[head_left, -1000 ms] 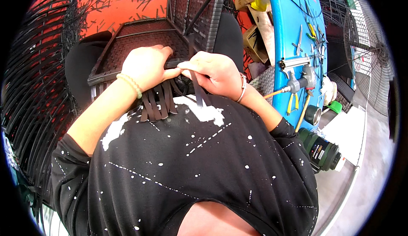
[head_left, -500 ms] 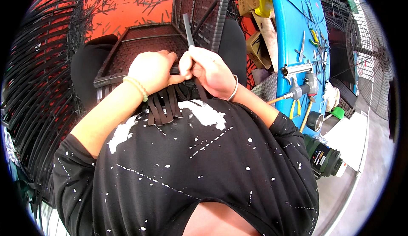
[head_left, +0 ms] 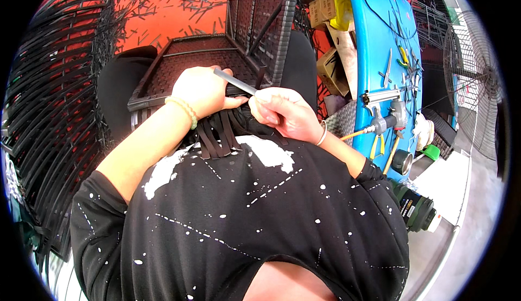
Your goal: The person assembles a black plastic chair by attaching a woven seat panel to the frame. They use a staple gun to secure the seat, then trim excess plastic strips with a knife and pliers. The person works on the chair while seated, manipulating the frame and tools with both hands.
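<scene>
Woven piece, dark and basket-like, sits between the person's knees, its near rim toward the shirt and a taller woven side rising at the right. From my remote seat I see the left hand laid over that near rim, thumb stretched toward the other hand; its fingertips are hidden, so I cannot tell how firmly it is closed. The right hand pinches a flat strip between thumb and fingers, the free end slanting up and left across the left hand's knuckles. Below the rim, a bunch of dark strip ends hangs against the shirt.

To work this well, I would have the left hand steady the rim close to where the strip meets it, so pulling does not rock the piece. I judge the right hand's pinch best kept flat on the strip's broad faces: a twist would likely leave a crease. An even, gradual pull should seat it more neatly than a jerk. I would also keep the hanging ends clear of the pinch, since they could snag.
</scene>
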